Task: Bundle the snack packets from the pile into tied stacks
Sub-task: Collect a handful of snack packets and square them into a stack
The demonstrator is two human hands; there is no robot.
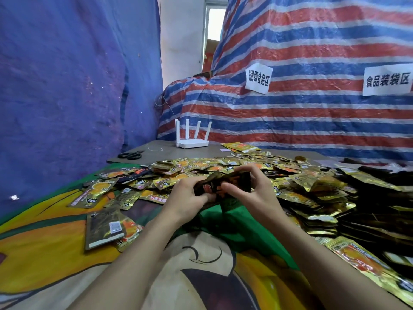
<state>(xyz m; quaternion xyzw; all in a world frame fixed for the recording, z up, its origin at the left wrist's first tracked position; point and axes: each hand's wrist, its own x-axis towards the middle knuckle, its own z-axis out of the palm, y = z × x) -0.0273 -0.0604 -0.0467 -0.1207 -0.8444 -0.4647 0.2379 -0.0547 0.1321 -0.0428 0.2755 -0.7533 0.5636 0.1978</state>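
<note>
A wide pile of gold and orange snack packets [223,166] covers the middle and right of the surface. Both hands hold a small stack of dark packets [225,184] just in front of the pile, above the cloth. My left hand [185,195] grips the stack's left end with the thumb on top. At the stack's right end, my right hand [252,189] has its fingers curled over the top edge. A squared stack of packets [105,227] lies flat at the near left. I cannot tell whether it is tied.
Black scissors [130,155] and a loose bit of string [154,148] lie at the far left of the grey board [161,145]. A white router [193,139] stands behind them. Striped tarp rises at the back, blue cloth on the left. A cartoon-printed cloth [55,253] covers the near surface.
</note>
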